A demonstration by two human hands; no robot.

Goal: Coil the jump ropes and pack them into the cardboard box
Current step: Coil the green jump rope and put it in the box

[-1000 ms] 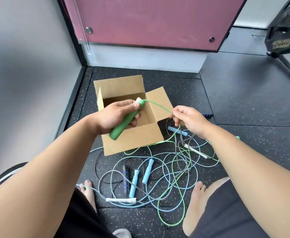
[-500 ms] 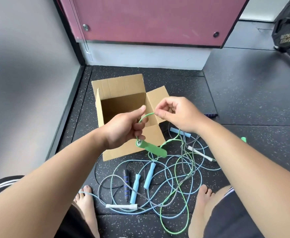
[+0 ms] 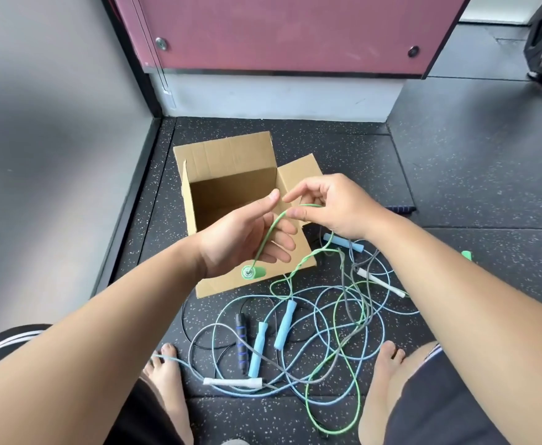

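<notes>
Right hand (image 3: 333,207) pinching green rope (image 3: 271,232) at frame center, left hand (image 3: 247,239) loose and spread beside it, handle (image 3: 253,272) dangling below over box (image 3: 228,175).

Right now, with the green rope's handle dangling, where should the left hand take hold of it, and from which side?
Grip the green handle around its barrel, coming from its left, where the open left hand already sits. It hangs end-on below the palm from the green cord pinched by the right hand, so a sideways wrap suits it.
</notes>
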